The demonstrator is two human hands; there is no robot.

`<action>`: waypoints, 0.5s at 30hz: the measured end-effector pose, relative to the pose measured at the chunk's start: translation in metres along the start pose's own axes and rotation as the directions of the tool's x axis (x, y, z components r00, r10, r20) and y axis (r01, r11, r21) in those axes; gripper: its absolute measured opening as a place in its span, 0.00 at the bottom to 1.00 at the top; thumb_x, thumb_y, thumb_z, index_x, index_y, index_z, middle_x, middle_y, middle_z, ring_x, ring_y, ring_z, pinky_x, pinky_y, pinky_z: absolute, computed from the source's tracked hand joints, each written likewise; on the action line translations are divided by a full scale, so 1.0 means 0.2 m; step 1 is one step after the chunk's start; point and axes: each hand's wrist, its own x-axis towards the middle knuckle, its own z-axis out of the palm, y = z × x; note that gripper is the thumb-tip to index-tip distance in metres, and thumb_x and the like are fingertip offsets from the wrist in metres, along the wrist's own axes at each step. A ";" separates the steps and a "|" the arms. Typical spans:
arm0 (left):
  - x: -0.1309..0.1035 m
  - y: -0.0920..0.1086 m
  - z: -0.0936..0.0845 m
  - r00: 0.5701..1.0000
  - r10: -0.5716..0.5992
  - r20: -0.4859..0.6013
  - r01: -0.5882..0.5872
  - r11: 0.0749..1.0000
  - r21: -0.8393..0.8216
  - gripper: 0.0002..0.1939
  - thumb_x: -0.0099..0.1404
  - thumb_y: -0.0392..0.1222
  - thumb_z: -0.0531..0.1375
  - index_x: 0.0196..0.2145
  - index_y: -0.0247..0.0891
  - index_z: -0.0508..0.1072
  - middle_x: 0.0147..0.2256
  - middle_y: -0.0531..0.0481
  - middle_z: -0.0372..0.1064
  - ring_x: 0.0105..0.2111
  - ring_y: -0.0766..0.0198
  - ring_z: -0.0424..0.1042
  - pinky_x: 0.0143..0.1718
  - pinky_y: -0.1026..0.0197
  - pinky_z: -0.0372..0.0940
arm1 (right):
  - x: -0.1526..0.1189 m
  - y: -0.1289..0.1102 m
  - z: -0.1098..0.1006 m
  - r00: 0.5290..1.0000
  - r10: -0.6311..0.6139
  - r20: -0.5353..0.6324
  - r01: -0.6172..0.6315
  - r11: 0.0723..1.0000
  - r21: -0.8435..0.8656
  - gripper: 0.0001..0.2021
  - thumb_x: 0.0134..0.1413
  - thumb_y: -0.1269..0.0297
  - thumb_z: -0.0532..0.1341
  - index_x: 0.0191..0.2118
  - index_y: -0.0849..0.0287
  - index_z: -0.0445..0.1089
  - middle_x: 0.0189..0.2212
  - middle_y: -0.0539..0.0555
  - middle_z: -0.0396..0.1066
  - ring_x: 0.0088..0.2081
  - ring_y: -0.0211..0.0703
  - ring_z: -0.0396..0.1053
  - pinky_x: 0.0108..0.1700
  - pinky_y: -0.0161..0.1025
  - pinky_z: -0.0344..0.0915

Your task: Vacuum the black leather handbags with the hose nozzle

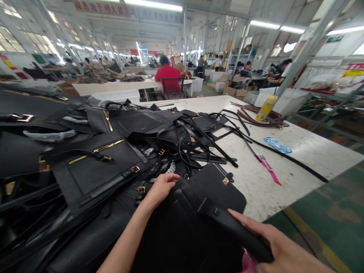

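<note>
My left hand (162,189) is closed on the upper edge of a black leather bag (182,223), its fingertips pinching near a seam. The bag's flap (216,185) lies spread to the right and carries a small gold clasp. Wrapped in my right hand (273,239) is a black handheld tool (233,223) with a long rounded body and a small switch; its narrow front end points at the bag. I cannot make out its exact kind. Something pink (248,262) shows beneath the right hand, mostly hidden. The bag's lower part is lost in shadow.
Black bags with gold zips and buckles (96,167) are heaped on the left. Loose black straps (199,136) trail over the white table (307,151). Pink-handled snips (265,165), a blue packet (278,145), a yellow can (266,108) and brown straps (247,115) lie rightward. A person in red (169,76) sits beyond.
</note>
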 end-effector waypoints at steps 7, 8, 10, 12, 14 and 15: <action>-0.01 0.01 -0.03 0.987 -0.060 0.149 0.109 0.932 -0.345 0.25 0.46 0.31 0.58 0.45 0.34 0.68 0.37 0.44 0.73 0.34 0.61 0.71 0.38 0.60 0.63 | 0.37 -0.22 -0.04 0.976 -0.153 0.154 0.114 0.965 0.238 0.44 0.34 0.76 0.60 0.61 0.48 0.44 0.37 0.47 0.69 0.20 0.31 0.61 0.20 0.28 0.58; -0.01 0.00 -0.04 0.988 -0.062 0.138 0.110 0.921 -0.373 0.24 0.48 0.33 0.59 0.46 0.34 0.68 0.37 0.44 0.73 0.34 0.61 0.71 0.38 0.61 0.63 | 0.42 -0.25 -0.05 0.970 -0.165 0.176 0.119 0.962 0.247 0.44 0.34 0.77 0.60 0.61 0.48 0.45 0.38 0.47 0.69 0.20 0.30 0.61 0.19 0.28 0.58; -0.01 -0.01 -0.06 0.991 -0.058 0.117 0.102 0.902 -0.419 0.21 0.53 0.39 0.59 0.46 0.34 0.67 0.37 0.44 0.73 0.35 0.62 0.71 0.39 0.62 0.62 | 0.48 -0.31 -0.05 0.968 -0.190 0.167 0.148 0.961 0.235 0.44 0.34 0.77 0.61 0.60 0.47 0.46 0.38 0.47 0.69 0.20 0.30 0.61 0.19 0.28 0.59; -0.02 -0.01 -0.07 0.991 -0.051 0.121 0.101 0.888 -0.449 0.22 0.56 0.45 0.57 0.48 0.35 0.66 0.35 0.44 0.73 0.35 0.60 0.71 0.38 0.60 0.62 | 0.47 -0.35 -0.05 0.968 -0.214 0.132 0.186 0.963 0.197 0.44 0.35 0.77 0.61 0.60 0.47 0.45 0.37 0.47 0.69 0.20 0.31 0.62 0.20 0.29 0.60; -0.03 -0.02 -0.08 0.988 -0.050 0.146 0.113 0.879 -0.463 0.24 0.58 0.48 0.55 0.50 0.35 0.63 0.33 0.44 0.73 0.34 0.58 0.71 0.37 0.58 0.62 | 0.41 -0.35 -0.04 0.969 -0.215 0.122 0.196 0.969 0.153 0.44 0.35 0.77 0.61 0.60 0.46 0.45 0.36 0.47 0.69 0.20 0.31 0.62 0.20 0.29 0.60; -0.04 -0.02 -0.08 0.986 -0.053 0.159 0.122 0.877 -0.464 0.25 0.58 0.48 0.55 0.51 0.35 0.62 0.32 0.43 0.73 0.33 0.58 0.71 0.37 0.57 0.62 | 0.38 -0.35 -0.04 0.971 -0.199 0.133 0.182 0.975 0.129 0.44 0.36 0.77 0.61 0.60 0.46 0.46 0.35 0.47 0.69 0.20 0.31 0.62 0.20 0.28 0.60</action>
